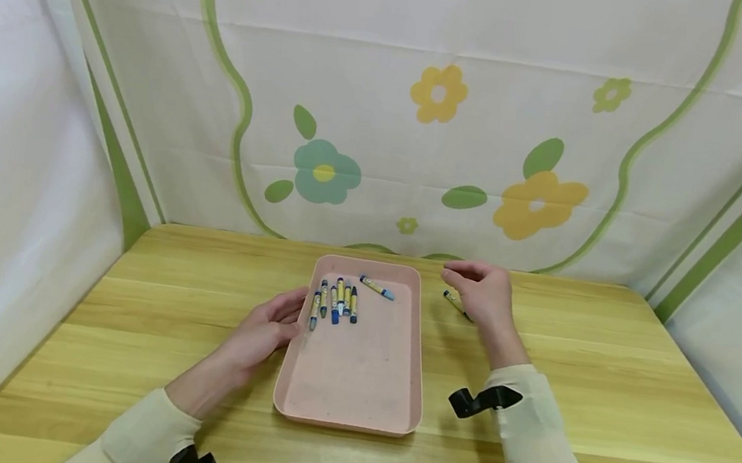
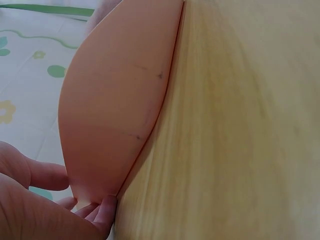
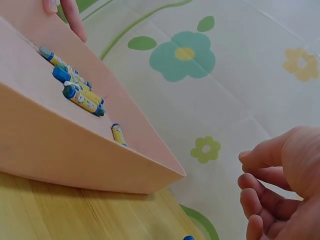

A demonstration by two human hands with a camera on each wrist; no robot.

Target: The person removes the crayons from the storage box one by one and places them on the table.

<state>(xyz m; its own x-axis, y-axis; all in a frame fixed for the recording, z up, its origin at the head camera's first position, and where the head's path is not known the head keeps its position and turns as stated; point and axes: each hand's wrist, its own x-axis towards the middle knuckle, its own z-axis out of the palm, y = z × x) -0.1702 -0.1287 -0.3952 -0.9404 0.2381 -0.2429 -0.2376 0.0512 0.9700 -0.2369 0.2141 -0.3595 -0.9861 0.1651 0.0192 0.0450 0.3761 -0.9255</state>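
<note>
A pink tray point(image 1: 360, 383) stands on the wooden table, with several crayons point(image 1: 339, 300) grouped at its left side. Another crayon point(image 1: 377, 287) lies slanted near the tray's far end. My left hand point(image 1: 263, 330) holds the tray's left wall; in the right wrist view a fingertip point(image 3: 51, 5) laps over the rim. To the right of the tray, my right hand point(image 1: 484, 294) hovers with loosely bent fingers, a gap between thumb and forefinger and nothing held. A loose crayon point(image 1: 455, 302) lies under it, partly hidden by the hand.
The wooden table point(image 1: 164, 299) ends at a pale flower-printed cloth point(image 1: 385, 111) behind it. White cloth sides rise at the left and right. A black wrist mount point(image 1: 482, 401) sits on the right sleeve, another on the left.
</note>
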